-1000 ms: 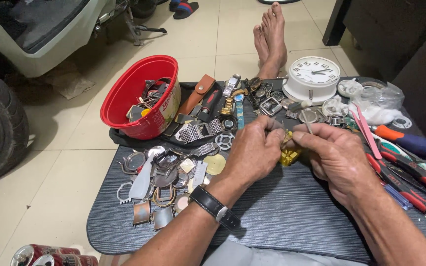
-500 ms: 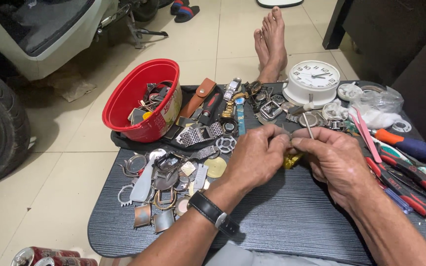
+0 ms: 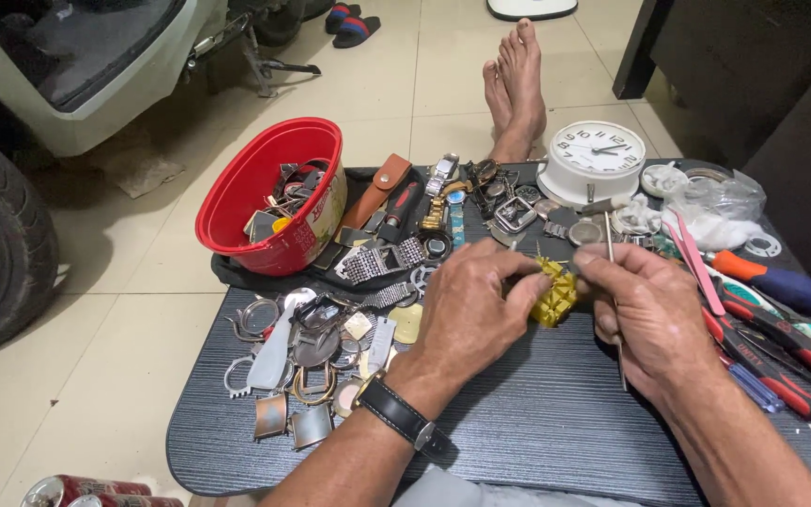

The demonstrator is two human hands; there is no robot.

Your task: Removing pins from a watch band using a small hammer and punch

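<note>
My left hand (image 3: 474, 305), with a black wristwatch (image 3: 398, 415) on its wrist, grips a small yellow plastic holder block (image 3: 555, 297) over the dark grey table (image 3: 537, 413). Facing it, my right hand (image 3: 642, 314) pinches a thin metal tool (image 3: 610, 235) whose shaft sticks up above the fingers and pokes out below the palm. Both hands meet at the yellow block in the middle of the table. What sits in the block is hidden by my fingers.
A red tub (image 3: 265, 202) of watch parts stands at the table's back left, with loose watch cases and straps (image 3: 316, 343) beside it. A white clock (image 3: 591, 160) and plastic bag (image 3: 715, 211) sit at the back, screwdrivers (image 3: 772, 310) on the right. Bare feet (image 3: 515, 84) rest beyond.
Both hands stay together on the yellow block and shift slightly. The thin tool in my right hand now stands more upright above the fingers.
</note>
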